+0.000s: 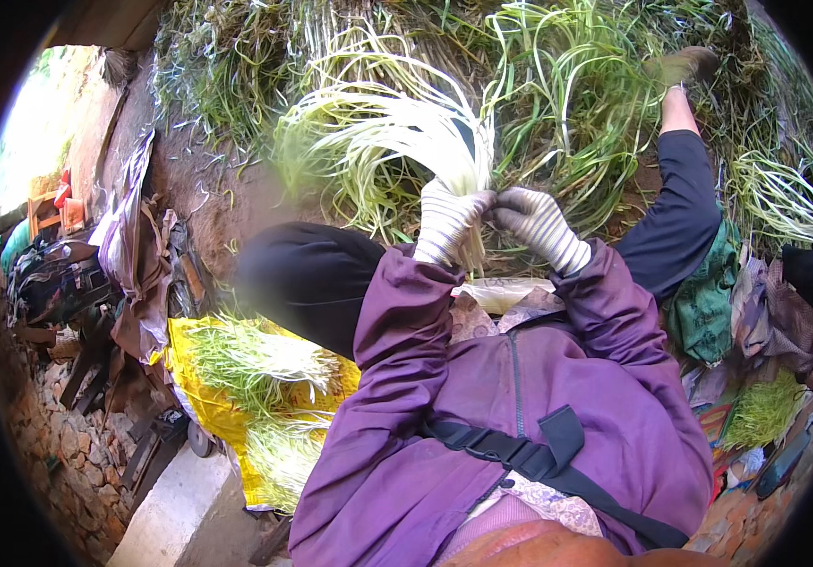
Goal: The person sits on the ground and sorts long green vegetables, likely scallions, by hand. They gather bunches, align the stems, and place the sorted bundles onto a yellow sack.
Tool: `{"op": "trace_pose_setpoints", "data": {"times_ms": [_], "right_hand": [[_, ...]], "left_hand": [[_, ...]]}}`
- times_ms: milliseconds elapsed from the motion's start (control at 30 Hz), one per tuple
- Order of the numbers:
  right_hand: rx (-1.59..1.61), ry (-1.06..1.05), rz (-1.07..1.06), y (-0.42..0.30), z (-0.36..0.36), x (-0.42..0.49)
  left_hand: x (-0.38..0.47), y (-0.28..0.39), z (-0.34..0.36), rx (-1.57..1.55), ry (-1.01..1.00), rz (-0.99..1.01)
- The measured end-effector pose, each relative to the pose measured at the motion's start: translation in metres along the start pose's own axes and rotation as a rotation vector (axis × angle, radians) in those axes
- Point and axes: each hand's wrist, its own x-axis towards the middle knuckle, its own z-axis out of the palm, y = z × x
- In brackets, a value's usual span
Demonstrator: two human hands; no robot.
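My left hand [449, 218], in a striped knit glove, grips a bundle of long white-and-green leafy stalks [406, 131], perhaps chives. The stalks fan out above the fist and droop to the left; their lower ends stick out below it. My right hand [537, 225], gloved alike, has its fingertips drawn together against the left thumb. Whether it pinches a stalk there is hidden. Beyond both hands, loose green stalks [576, 92] lie heaped on the earth floor [236, 205]. A pale item bearing writing [502, 292] shows just below the wrists.
On a yellow sack [194, 383] at left lie two piles of stalks [286, 361]. Crumpled cloth [140, 283] and debris stand farther left, near a concrete block [172, 503]. More stalks [792, 202], a green cloth [704, 305] and a small green bunch [764, 411] are at right.
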Motion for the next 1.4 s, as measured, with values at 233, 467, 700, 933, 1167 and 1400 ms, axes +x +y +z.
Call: {"op": "trace_pose_setpoints", "data": {"times_ms": [233,467,700,933,1167,1400], "right_hand": [[0.678,0.231,-0.028,0.033,-0.042,0.031],[0.264,0.803,0.115,0.037,-0.104,0.045],[0.298,0.011,-0.026,-0.004,-0.020,0.010],[0.410,0.326,-0.098,-0.007,0.012,0.002],[0.294,0.230,-0.160,-0.001,0.010,-0.007],[-0.070,0.231,-0.379,0.000,0.011,-0.010]], "left_hand": [[0.002,-0.003,0.008,0.068,0.026,-0.015],[-0.002,0.003,0.010,0.042,-0.011,-0.009],[-0.001,-0.002,0.009,0.007,-0.033,0.023],[-0.001,-0.007,0.008,-0.049,-0.024,0.076],[-0.003,-0.002,0.009,-0.014,-0.002,0.081],[-0.006,0.002,0.015,-0.044,0.082,0.046]]}}
